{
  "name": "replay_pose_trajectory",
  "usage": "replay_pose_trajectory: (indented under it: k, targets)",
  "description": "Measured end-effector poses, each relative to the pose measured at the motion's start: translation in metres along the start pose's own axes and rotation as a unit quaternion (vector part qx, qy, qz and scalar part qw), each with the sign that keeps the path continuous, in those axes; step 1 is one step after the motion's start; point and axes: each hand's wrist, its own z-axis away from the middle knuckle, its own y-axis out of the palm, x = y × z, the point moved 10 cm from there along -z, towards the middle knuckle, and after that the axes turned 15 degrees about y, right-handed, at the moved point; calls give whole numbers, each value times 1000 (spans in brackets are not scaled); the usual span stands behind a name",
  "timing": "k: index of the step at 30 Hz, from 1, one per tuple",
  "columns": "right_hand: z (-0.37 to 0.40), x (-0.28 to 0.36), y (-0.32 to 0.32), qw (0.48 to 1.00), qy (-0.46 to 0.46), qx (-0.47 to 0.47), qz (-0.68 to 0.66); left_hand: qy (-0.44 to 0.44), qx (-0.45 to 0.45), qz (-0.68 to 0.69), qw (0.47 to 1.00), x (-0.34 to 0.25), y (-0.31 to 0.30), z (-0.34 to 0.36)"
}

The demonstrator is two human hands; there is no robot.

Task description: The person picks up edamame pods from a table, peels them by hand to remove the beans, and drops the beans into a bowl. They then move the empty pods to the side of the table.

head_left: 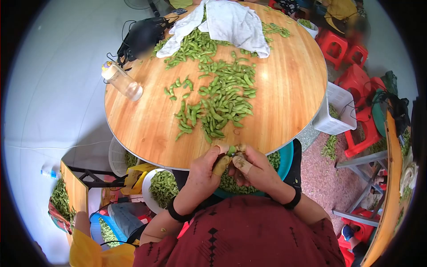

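Note:
Close together at the table's near edge, my left hand [203,171] and my right hand [259,171] pinch a green soybean pod [231,151] between the fingertips. Tan coverings wrap several fingers and thumbs. Below the hands is a teal basin [287,161] of shelled green beans [235,186], partly hidden by my hands and wrists. Just beyond my fingers, a loose pile of soybean pods [224,95] spreads over the round wooden table [289,89].
A white cloth [231,24] covers more pods at the far side. A water bottle [124,82] lies tilted at the left. A white bucket [149,189] of pods stands below left. On the right are a white crate [333,113] and red stools [333,46].

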Motion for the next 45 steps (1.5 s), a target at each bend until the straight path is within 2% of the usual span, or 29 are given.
replay_pose_trajectory:
  k: [2,5,9,12,15,17,18,20,21,22,23,24,25,27,29,30,31,32,33,35,36,39,41,42,43,44,45]
  targets:
    - [3,3,-1,1000,-7,4,-7,-78,9,116,990,15,9,7]
    - [9,3,-1,1000,11,10,-20,-102,34,135,985,14,11,5]
    - [8,1,-5,1000,9,-4,-17,-73,42,139,987,14,13,6]
    - [8,1,-4,1000,7,4,-11,-115,63,155,979,16,14,8]
    - [9,3,-1,1000,2,17,-8,-85,58,158,982,11,10,5]
    - [10,2,-2,1000,2,18,-5,-16,74,84,994,-5,4,-2]
    - [10,1,-1,1000,-3,27,1,-16,75,84,994,-10,1,-3]
    - [13,1,-2,999,-6,35,5,25,182,-76,980,-26,8,0]
    - [17,0,3,996,9,77,-41,24,181,-75,980,-23,9,3]
    - [19,-1,8,989,24,120,-88,-26,148,53,987,-12,11,10]
    - [19,-1,8,988,26,120,-89,-76,113,180,974,-2,14,16]
    - [17,-9,12,975,73,151,-146,-78,113,181,974,0,15,18]
    - [18,-16,17,955,118,180,-202,-137,93,253,953,9,20,23]
    - [17,-19,19,946,122,192,-233,-250,53,388,885,24,33,35]
    - [15,-22,20,935,125,204,-261,-353,10,509,785,32,48,46]
    - [11,-28,11,944,128,158,-260,-354,9,510,784,31,50,45]
    - [9,-32,3,951,130,112,-257,-153,15,233,960,21,17,16]
    - [9,-30,3,951,129,112,-257,71,18,-80,994,-19,-3,-2]
    - [10,-30,1,957,129,95,-242,71,18,-80,994,-21,-3,-3]
    - [13,-26,1,962,130,78,-228,182,36,-191,964,-48,1,-4]
    - [15,-24,0,971,132,53,-191,181,36,-192,964,-49,1,-5]
    - [20,-17,-1,983,121,22,-135,153,26,-159,975,-44,4,-7]
    - [21,-16,-2,987,110,17,-115,57,-5,-50,997,-21,6,0]
    - [21,-17,-1,987,103,25,-122,58,-5,-49,997,-21,8,0]
    - [21,-18,-1,987,95,32,-128,-61,-14,75,995,1,14,7]
    - [18,-22,-5,987,95,31,-129,-179,-21,198,964,19,26,18]
    - [16,-25,-6,986,81,60,-130,-179,-21,198,963,23,25,20]
